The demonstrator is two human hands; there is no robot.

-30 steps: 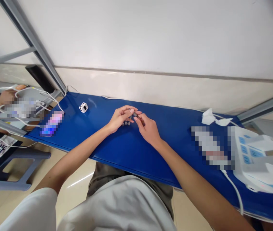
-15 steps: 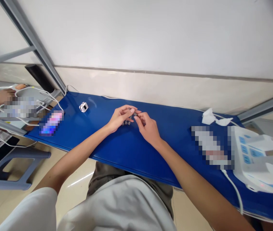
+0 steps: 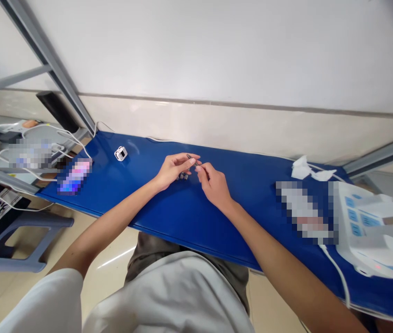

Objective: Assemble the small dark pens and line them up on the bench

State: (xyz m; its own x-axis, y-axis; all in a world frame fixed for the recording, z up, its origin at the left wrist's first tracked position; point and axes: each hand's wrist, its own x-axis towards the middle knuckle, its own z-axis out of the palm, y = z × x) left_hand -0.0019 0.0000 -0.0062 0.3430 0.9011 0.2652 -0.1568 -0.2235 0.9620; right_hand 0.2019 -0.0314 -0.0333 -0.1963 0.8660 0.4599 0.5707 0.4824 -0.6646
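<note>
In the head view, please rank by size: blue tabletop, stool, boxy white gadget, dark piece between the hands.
1. Blue tabletop
2. Stool
3. Boxy white gadget
4. Dark piece, by what shows; it's partly hidden.

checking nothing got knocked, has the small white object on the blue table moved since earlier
No, the small white object shows no shift either way against the left grey post.

The left forearm (image 3: 127,206) and right forearm (image 3: 266,243) cross the near edge of the bench (image 3: 182,217), converging midway toward its far edge; left hand (image 3: 173,172) and right hand (image 3: 216,185) nearly meet, thumbs pinched against bent fingers.
</note>
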